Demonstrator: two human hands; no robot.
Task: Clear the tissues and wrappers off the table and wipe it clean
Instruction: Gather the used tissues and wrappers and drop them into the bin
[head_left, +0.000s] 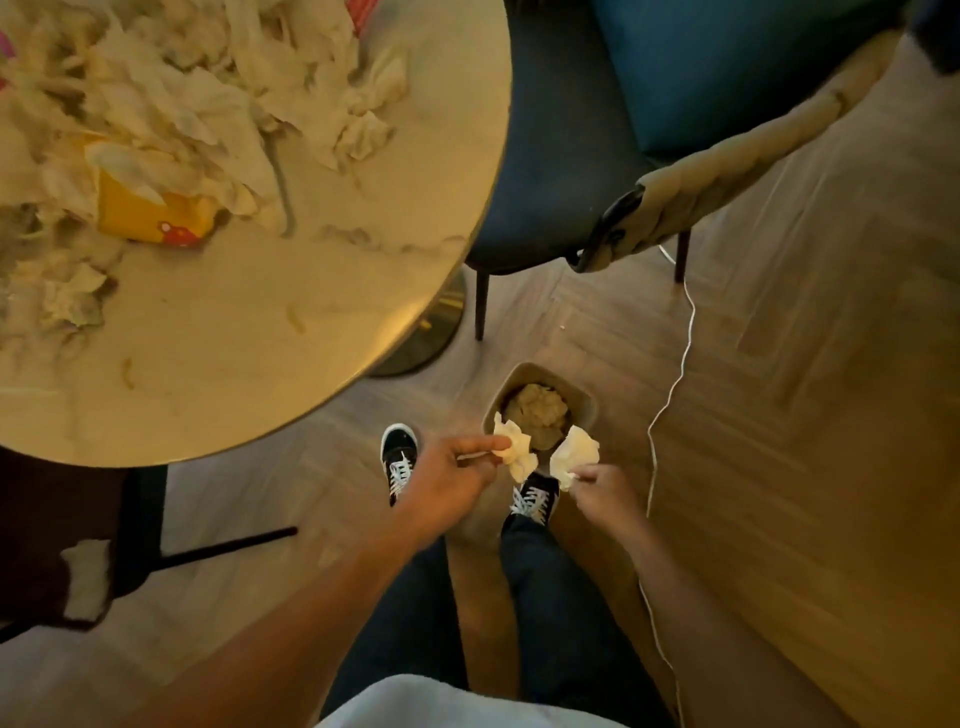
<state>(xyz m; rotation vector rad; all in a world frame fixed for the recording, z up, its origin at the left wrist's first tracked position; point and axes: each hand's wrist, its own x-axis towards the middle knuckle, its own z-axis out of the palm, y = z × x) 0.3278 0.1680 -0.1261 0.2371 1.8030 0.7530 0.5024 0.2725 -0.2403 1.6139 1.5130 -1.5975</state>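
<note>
Both my arms reach down over the bin, a crumpled tissue pinched in each hand.

My left hand (457, 465) has its fingers closed on one tissue (514, 452); my right hand (602, 488) grips the other tissue (574, 454) the same way. Both hang just above the small bin (587, 402) on the floor by my shoes. Many more tissues (171, 98) and a yellow wrapper (150, 218) lie on the round table (249, 374).

dark blue chair (550, 171) tucked beside table | white cable (675, 384) snaking over wood floor (810, 364) | black sneakers (399, 457) with white laces | round pedestal base (436, 332)
</note>
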